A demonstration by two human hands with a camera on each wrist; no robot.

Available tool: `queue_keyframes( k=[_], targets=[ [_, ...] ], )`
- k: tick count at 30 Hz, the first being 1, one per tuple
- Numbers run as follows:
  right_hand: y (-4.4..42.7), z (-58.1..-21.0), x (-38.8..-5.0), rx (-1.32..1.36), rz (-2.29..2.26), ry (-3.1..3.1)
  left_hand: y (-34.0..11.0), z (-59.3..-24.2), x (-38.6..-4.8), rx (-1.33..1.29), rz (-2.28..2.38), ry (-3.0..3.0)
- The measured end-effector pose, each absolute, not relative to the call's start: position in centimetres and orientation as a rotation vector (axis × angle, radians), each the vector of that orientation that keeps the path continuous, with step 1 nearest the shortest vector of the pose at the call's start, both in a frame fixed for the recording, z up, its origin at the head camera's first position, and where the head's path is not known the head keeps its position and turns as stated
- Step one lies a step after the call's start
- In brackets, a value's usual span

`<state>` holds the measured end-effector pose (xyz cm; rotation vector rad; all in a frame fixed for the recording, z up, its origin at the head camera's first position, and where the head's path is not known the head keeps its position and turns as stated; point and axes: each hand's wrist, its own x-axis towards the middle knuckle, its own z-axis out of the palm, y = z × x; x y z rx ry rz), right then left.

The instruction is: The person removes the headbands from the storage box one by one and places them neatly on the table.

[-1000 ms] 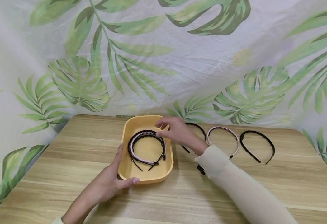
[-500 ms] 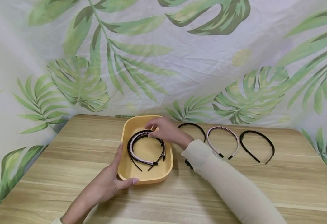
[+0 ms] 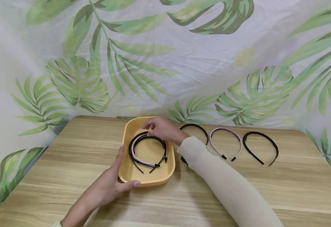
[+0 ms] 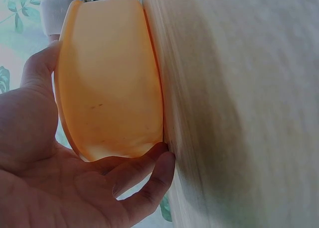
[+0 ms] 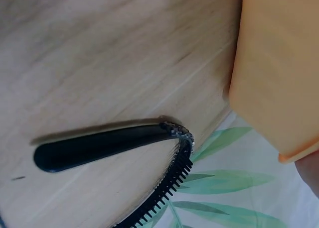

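A yellow plastic box stands on the table, with several black and pale pink toothed headbands overlapping inside. My left hand grips its near left corner, thumb along the front rim and fingers on the left side. In the left wrist view, fingertips of the left hand reach under the box's base. My right hand is over the box's far right part, thumb and fingers loosely bent and apart above the headbands' top curve. Whether the thumb touches a headband is unclear.
To the right of the box lie a black headband, a pink headband and another black headband in a row on the wooden table. A leaf-patterned cloth hangs behind.
My right hand has moved left and slightly away from me, from the box's right rim to above the headbands' top. The left hand and the headbands have stayed in place.
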<state>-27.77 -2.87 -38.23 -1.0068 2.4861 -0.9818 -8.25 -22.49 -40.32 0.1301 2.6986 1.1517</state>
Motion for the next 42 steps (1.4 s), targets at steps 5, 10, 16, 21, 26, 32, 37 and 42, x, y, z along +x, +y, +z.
queue_keyframes(
  k=[5,10,16,21,26,32,37,42],
  targets=[
    [-3.15,-38.37,-28.16,-1.049,-0.941,2.487,-22.42,-40.34,-8.23,0.121,1.150,2.698],
    [-3.49,-38.69,-28.45,-1.108,-0.861,2.521,-22.40,-40.37,-8.21,0.125,1.151,2.701],
    [-3.67,-38.87,-28.60,-1.114,-0.796,2.552,-22.41,-40.41,-8.13,0.141,1.151,2.710],
    [-3.70,-38.91,-28.58,-1.106,-0.769,2.573,-22.36,-40.43,-8.06,0.146,1.147,2.723],
    [-3.75,-38.90,-28.53,-1.124,-0.735,2.584,-22.36,-40.45,-8.05,0.147,1.139,2.729],
    [-3.73,-39.02,-28.64,-1.169,-0.665,2.614,-22.33,-40.44,-8.11,0.157,1.147,2.730],
    [-3.73,-39.12,-28.62,-1.201,-0.608,2.645,-22.28,-40.42,-8.07,0.163,1.150,2.728],
    [-3.70,-39.20,-28.63,-1.200,-0.602,2.651,-22.28,-40.41,-8.10,0.160,1.138,2.723]
  ],
)
